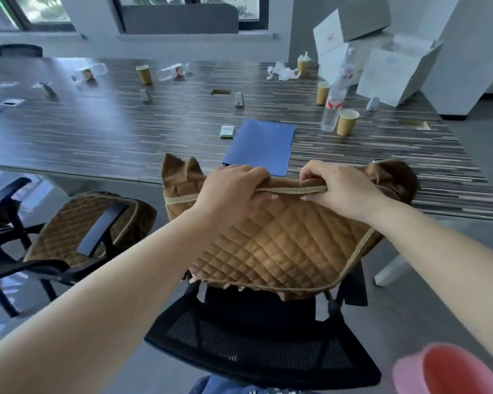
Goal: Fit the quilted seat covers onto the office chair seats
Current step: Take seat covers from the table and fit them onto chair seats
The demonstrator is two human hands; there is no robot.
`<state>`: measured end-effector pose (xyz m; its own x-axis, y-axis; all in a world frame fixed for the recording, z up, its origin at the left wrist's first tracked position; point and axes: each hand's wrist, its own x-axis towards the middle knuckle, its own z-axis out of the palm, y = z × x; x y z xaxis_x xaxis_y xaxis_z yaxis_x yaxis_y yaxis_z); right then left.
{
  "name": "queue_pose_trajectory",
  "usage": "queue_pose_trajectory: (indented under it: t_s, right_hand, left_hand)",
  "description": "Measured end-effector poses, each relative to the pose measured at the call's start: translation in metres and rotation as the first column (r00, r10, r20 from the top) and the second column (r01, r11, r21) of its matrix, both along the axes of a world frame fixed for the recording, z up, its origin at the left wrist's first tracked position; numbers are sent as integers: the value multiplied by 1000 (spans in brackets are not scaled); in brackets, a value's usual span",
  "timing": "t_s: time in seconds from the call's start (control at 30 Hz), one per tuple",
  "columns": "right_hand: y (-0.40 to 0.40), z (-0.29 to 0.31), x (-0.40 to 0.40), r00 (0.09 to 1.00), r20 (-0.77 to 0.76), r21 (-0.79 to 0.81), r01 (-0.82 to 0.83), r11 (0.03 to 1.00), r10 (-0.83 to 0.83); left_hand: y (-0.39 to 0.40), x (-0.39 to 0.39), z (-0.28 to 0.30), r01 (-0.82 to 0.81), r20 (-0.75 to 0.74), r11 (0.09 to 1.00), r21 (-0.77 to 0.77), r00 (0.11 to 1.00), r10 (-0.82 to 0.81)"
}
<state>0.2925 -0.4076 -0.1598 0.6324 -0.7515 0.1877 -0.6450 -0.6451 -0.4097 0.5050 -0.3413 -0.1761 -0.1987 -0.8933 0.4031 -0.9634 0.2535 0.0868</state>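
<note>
At the table's near edge, left to right: a second chair already wearing a quilted cover. Left hand grips the braided trim of the brown quilted seat cover, fingers curled over the top edge. Right hand pinches the same trim, fingertips tucked under it. Cover hangs from both hands above the black mesh office chair. Blue folder lies on the table behind.

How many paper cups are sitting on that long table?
4: one paper cup beside the bottle at right, one behind it, one near the white boxes, one far centre-left. More may hide behind clutter.
</note>
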Motion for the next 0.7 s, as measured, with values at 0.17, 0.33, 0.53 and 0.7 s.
queue_pose_trajectory:
  t_s: [0.17, 0.33, 0.53, 0.7]
  right_hand:
    - [-6, -16, 4, 974, 220, -247, 109, 963, -54]
    - [-3, -91, -36, 804, 212, 358, 465, 810, -556]
    - [16, -168, -86, 501, -119, 987, 150, -49, -857]
    - [7, -178, -87, 400, 34, 994, 83, 73, -916]
  left_hand:
    - [1, 2, 0, -275, -269, 961, 18, 925, 269]
    - [1, 19, 22, -289, -657, 913, 289, 633, 409]
    - [3, 41, 30, -128, -867, 857, 498, -66, 494]
    - [1, 57, 10, -181, -809, 789, 587, -173, 562]
